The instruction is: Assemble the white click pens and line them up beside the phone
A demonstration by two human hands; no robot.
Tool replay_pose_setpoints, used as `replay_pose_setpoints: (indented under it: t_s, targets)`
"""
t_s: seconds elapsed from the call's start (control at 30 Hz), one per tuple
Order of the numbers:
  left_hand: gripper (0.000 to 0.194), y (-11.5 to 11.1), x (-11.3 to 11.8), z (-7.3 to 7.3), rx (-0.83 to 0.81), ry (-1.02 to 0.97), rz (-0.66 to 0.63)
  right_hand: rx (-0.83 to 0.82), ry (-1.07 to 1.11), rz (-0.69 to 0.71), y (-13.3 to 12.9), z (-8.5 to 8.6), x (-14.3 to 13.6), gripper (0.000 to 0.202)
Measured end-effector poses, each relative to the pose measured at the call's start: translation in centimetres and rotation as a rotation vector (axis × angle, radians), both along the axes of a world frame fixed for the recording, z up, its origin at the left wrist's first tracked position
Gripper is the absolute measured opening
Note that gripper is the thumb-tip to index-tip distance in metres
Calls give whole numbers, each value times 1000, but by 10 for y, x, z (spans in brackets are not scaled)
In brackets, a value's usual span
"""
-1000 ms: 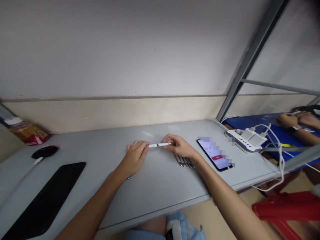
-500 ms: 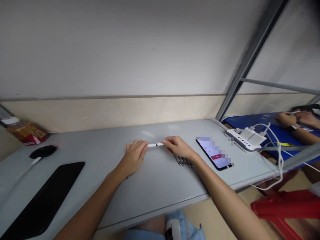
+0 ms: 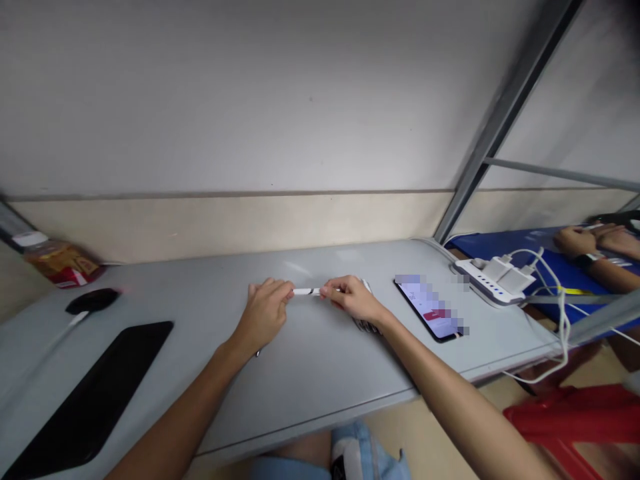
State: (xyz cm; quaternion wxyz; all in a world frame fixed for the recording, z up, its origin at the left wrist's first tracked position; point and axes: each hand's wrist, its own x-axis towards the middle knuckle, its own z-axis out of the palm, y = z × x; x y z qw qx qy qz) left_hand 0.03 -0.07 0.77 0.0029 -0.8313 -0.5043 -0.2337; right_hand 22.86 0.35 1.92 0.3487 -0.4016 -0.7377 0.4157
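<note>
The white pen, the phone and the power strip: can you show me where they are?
White pen (image 3: 303,291): head view, exposed barrel.
Phone (image 3: 426,309): head view, lit screen.
Power strip (image 3: 487,283): head view, top face.

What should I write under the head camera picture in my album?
Left hand and right hand holding a white pen over a grey desk, a phone nearby.
</note>
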Motion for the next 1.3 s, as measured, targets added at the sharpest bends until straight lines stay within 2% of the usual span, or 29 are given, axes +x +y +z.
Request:
replay_pose_setpoints:
  t_s: [0.17,0.23,0.3,0.37,0.6,0.87,1.13,1.3]
  targets:
    - [27,-6,8,6,-41,-86,-47,-252,593,-93,8,-2,-5,27]
    - [31,-8,9,8,-73,-87,-64,-382,823,-86,11,-2,-3,27]
    - [34,-8,8,8,-77,-81,-27,-516,971,-62,14,-1,2,25]
    - [35,-6,5,7,-46,-63,47,-576,1048,-57,16,-1,7,22]
    - [30,1,-1,0,49,13,223,-545,1118,17,16,-2,13,33]
    - [25,2,-7,2,-14,150,364,-522,1089,37,14,0,12,37]
    - [26,3,-11,-1,-60,197,400,-494,1039,63,15,-1,11,32]
    - [27,2,-10,-2,-87,225,408,-485,1008,13,14,0,9,30]
